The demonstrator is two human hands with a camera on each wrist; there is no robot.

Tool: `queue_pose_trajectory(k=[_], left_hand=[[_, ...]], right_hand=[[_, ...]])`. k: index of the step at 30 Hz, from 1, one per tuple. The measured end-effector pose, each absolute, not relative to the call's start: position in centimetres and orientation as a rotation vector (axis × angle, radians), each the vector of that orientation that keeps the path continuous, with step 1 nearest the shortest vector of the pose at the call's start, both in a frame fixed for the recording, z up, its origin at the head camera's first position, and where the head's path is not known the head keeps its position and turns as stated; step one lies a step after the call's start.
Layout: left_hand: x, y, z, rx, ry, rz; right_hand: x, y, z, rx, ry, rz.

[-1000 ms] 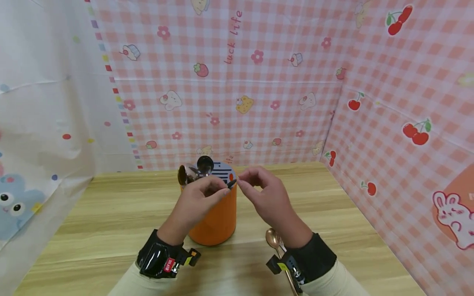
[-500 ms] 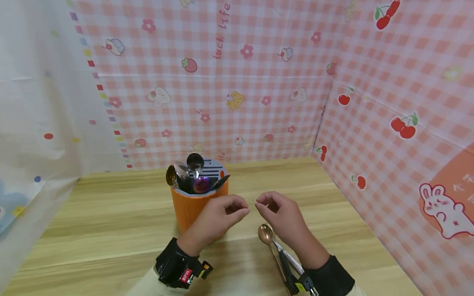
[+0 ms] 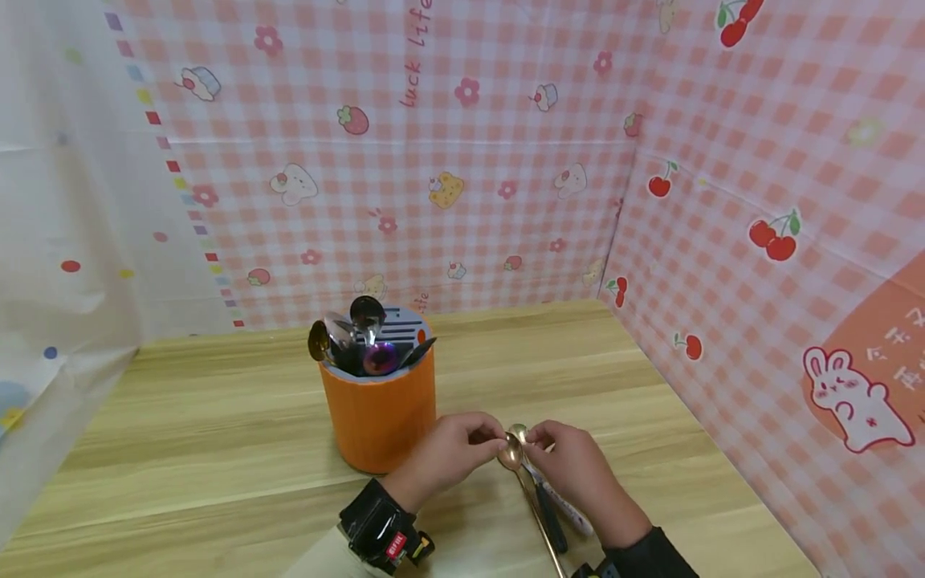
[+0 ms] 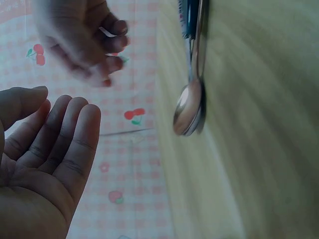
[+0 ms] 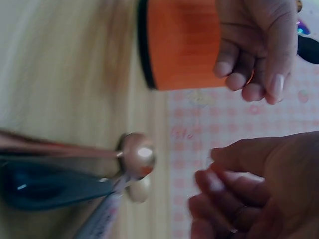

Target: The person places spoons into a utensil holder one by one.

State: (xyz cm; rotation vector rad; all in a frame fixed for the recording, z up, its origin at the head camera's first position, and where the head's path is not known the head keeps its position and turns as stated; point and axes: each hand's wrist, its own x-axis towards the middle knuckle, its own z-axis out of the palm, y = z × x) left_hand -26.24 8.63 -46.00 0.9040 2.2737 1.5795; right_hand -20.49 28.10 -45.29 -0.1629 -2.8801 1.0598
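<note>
Both hands are above the wooden table, over a few pieces of cutlery. My left hand (image 3: 462,449) is nearest the bowl of a copper-coloured spoon (image 3: 510,454); the left wrist view shows its fingers relaxed, with nothing in them. My right hand (image 3: 576,461) hangs loosely curled above a spoon with a patterned handle (image 5: 102,216), apart from it in the right wrist view. Between these two lies a piece with a dark handle (image 3: 552,518), its head hidden. An orange round holder (image 3: 383,425) stands behind the left hand, with several utensils in it, including a purple-tinted spoon (image 3: 380,359).
The holder has a grey slotted top (image 3: 402,315). A black ladle-like head (image 3: 367,308) and a dark pointed piece (image 3: 419,352) rise from it. Pink checked cloth (image 3: 470,225) hangs behind and at the right; white cloth (image 3: 108,201) hangs at the left.
Both hands have come down from the holder's rim toward the cutlery on the table. The dark pointed piece near the left fingers earlier now stands in the holder. The head view has shifted right.
</note>
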Motion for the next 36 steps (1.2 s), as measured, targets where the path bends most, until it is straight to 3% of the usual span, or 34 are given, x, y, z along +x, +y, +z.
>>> queue_pose_trajectory(k=[8,36], left_hand=[[-26.2,9.6,-47.7,0.869,2.261,1.569],[-24.7,11.6,-51.3,0.836,2.13,1.493]], right_hand=[[-20.3,29.6,-47.4,-0.232,-3.073,0.863],[-19.7,29.6,-49.6,-0.249,-3.14,0.98]])
